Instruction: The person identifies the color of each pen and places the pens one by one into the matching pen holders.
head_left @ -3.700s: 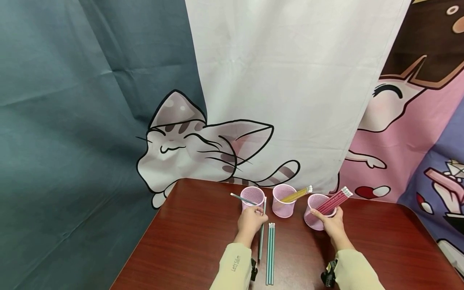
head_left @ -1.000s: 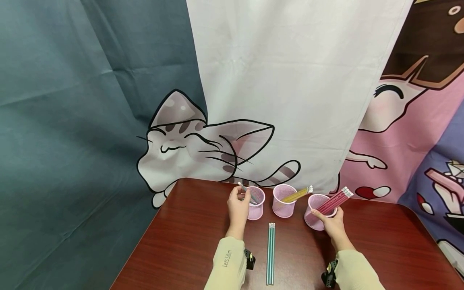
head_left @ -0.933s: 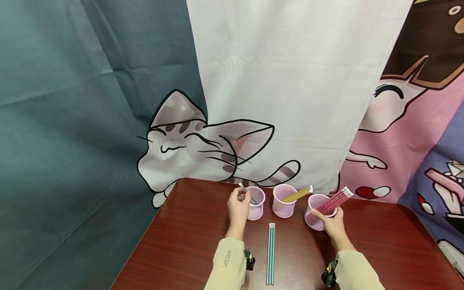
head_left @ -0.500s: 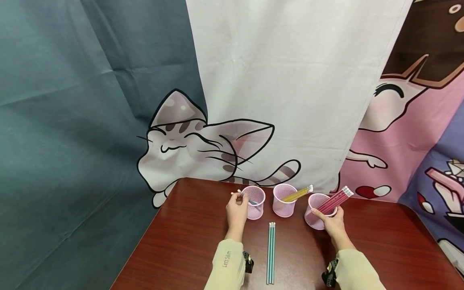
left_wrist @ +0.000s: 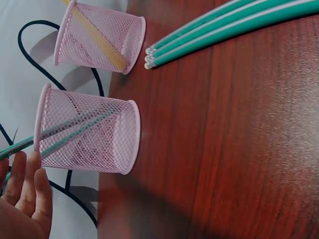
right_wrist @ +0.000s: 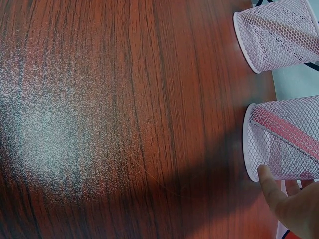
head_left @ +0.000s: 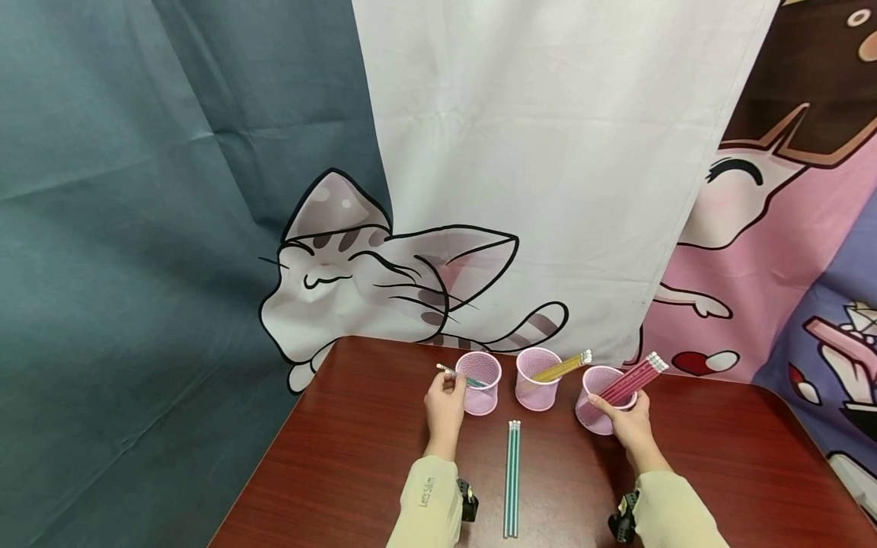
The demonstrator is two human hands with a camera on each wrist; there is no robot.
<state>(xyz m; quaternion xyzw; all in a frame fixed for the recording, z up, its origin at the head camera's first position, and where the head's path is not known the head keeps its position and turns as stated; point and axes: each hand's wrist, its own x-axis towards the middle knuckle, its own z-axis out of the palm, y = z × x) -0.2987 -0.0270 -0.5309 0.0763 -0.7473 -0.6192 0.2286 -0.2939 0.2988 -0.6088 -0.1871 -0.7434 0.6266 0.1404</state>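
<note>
My left hand [head_left: 444, 411] is at the left rim of the leftmost pink mesh pencil cup [head_left: 482, 401]. Its fingers pinch green pencils [head_left: 473, 380] near their eraser ends, while the other ends lean inside the cup. Through the mesh in the left wrist view, two green pencils [left_wrist: 75, 124] slant down to the bottom. My right hand [head_left: 632, 430] grips the rightmost pink mesh cup [head_left: 588, 415], which holds a bundle of red pencils [head_left: 630, 380]; the right wrist view shows the thumb [right_wrist: 269, 186] against the mesh. Three green pencils [head_left: 511, 479] lie side by side on the table.
Between the two held cups stands a third pink mesh cup [head_left: 537, 396] with yellow pencils [head_left: 558, 368] leaning right. All rest near the back edge of the dark red wooden table [head_left: 342, 457]. A printed cloth [head_left: 548, 152] hangs right behind it.
The single green pencil beside the stack has left the table, and two now lean in the left cup. My left hand shifted left, lowering the pencil ends towards the rim. My right hand stayed put.
</note>
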